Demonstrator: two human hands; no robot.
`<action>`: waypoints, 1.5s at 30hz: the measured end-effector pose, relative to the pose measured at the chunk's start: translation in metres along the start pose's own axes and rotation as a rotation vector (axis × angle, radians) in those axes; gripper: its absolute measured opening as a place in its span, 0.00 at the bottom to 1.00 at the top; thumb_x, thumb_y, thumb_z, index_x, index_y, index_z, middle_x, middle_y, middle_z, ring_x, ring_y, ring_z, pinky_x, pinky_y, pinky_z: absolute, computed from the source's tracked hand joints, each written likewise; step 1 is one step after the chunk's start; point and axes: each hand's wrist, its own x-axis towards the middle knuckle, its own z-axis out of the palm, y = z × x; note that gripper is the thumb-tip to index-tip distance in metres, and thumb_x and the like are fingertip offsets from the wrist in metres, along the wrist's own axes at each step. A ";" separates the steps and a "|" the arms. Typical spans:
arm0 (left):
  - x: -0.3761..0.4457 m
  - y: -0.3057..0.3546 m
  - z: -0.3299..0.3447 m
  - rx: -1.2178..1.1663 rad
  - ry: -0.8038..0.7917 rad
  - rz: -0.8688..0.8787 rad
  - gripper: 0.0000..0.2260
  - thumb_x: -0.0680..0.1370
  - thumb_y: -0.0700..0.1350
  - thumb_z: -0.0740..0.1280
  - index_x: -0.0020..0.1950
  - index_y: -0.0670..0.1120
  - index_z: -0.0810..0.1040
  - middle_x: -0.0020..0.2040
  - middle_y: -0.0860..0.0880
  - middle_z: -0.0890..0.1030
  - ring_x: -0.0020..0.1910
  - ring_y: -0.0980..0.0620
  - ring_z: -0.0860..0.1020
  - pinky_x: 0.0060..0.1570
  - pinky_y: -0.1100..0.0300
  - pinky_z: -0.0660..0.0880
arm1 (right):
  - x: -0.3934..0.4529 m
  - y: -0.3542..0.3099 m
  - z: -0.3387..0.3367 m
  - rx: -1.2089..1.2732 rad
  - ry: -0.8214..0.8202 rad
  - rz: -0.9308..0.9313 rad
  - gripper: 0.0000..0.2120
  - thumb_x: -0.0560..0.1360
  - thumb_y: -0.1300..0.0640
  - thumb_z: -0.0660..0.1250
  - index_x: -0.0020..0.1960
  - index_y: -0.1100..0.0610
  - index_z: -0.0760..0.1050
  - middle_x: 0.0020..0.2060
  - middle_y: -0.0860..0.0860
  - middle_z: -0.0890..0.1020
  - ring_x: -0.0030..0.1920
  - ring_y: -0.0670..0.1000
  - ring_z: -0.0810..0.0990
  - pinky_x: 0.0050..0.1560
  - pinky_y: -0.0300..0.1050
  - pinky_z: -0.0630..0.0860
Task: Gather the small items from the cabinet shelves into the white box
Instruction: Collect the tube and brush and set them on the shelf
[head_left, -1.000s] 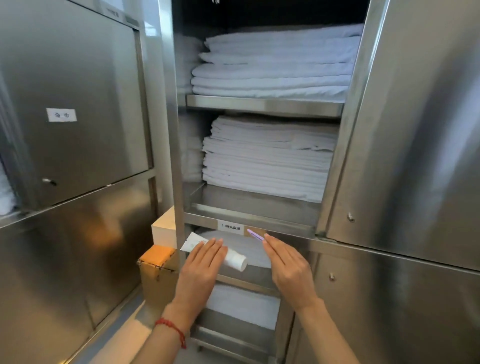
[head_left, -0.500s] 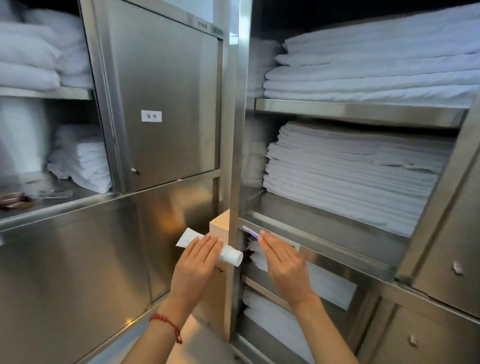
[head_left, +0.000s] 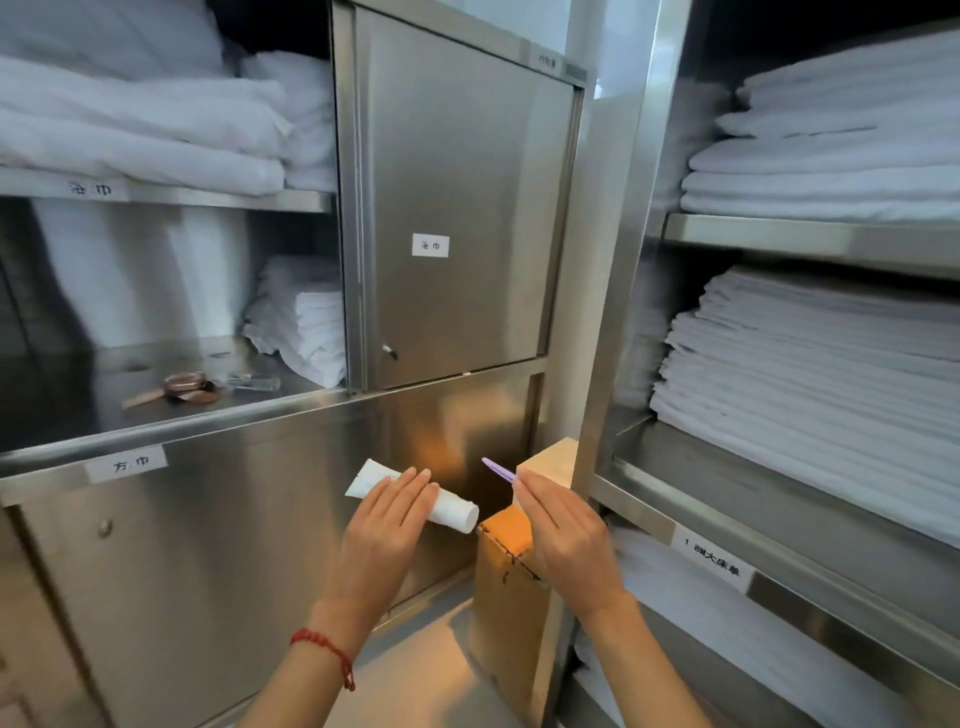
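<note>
Risk: left hand (head_left: 384, 525) grips white plastic tube (head_left: 415, 496), right hand (head_left: 563, 525) pinches thin purple stick (head_left: 497, 470); stick may slip, grip minimal.

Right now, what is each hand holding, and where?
Left hand holds the white tube around its middle. Right hand pinches the purple stick at its near end.

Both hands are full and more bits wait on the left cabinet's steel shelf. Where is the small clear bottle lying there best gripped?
Probably across the middle of the small clear bottle, from above and the open front. It lies on its side along the steel shelf, with white folded towels behind-right and coppery round pieces to its left.
</note>
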 end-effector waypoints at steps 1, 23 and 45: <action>0.000 -0.010 0.001 0.006 -0.008 -0.003 0.25 0.56 0.29 0.79 0.52 0.37 0.82 0.53 0.40 0.82 0.52 0.41 0.81 0.52 0.44 0.76 | 0.005 -0.005 0.010 0.022 0.015 0.003 0.17 0.83 0.59 0.54 0.55 0.63 0.81 0.52 0.57 0.83 0.52 0.53 0.83 0.50 0.47 0.81; -0.022 -0.253 0.026 0.177 0.120 0.002 0.17 0.71 0.31 0.62 0.59 0.41 0.73 0.54 0.41 0.82 0.54 0.43 0.81 0.60 0.50 0.69 | 0.127 -0.115 0.220 0.196 0.075 -0.068 0.17 0.82 0.60 0.54 0.54 0.63 0.81 0.51 0.57 0.83 0.51 0.53 0.83 0.55 0.43 0.76; -0.019 -0.416 0.073 0.389 0.098 -0.125 0.14 0.73 0.32 0.58 0.56 0.40 0.76 0.53 0.40 0.82 0.51 0.42 0.81 0.60 0.50 0.69 | 0.216 -0.155 0.415 0.457 0.098 -0.150 0.14 0.68 0.70 0.68 0.54 0.64 0.81 0.52 0.58 0.83 0.51 0.53 0.83 0.52 0.45 0.79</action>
